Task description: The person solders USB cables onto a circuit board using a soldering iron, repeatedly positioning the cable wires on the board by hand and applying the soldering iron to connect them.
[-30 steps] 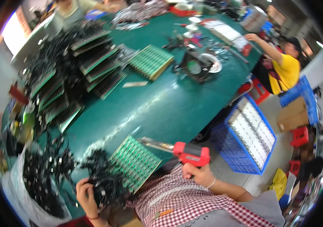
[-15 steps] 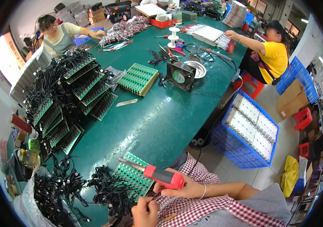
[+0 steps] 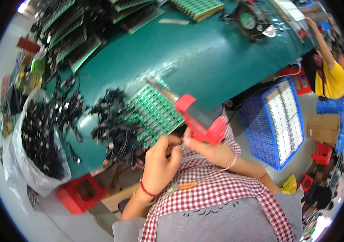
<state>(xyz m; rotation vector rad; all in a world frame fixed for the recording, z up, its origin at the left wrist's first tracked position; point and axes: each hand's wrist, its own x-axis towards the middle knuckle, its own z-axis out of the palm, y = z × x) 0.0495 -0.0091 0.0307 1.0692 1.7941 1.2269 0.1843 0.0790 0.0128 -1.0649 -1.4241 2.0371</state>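
My right hand [image 3: 211, 152] is closed around a red and black soldering gun [image 3: 201, 117], its metal tip pointing up and left over a green circuit board panel [image 3: 156, 107]. The panel lies at the table's near edge with rows of small parts on it. Just left of the gun, my left hand [image 3: 160, 161] has its fingers pinched together near the panel's lower edge; what they hold is too small or hidden to name. A heap of black cables [image 3: 113, 121] lies against the panel's left side and partly covers it.
A clear plastic bag [image 3: 39, 173] of black cables hangs at the table's left, above a red stool [image 3: 81, 193]. Board stacks [image 3: 65, 36] with cables stand far left. A small fan [image 3: 248, 20] is at the back. A blue crate [image 3: 276, 125] and a co-worker [image 3: 333, 80] are right.
The view has tilted down, so the table's far end has left the picture. My left hand now shows fully, beside the gun. The gun stays in my right hand above the panel.
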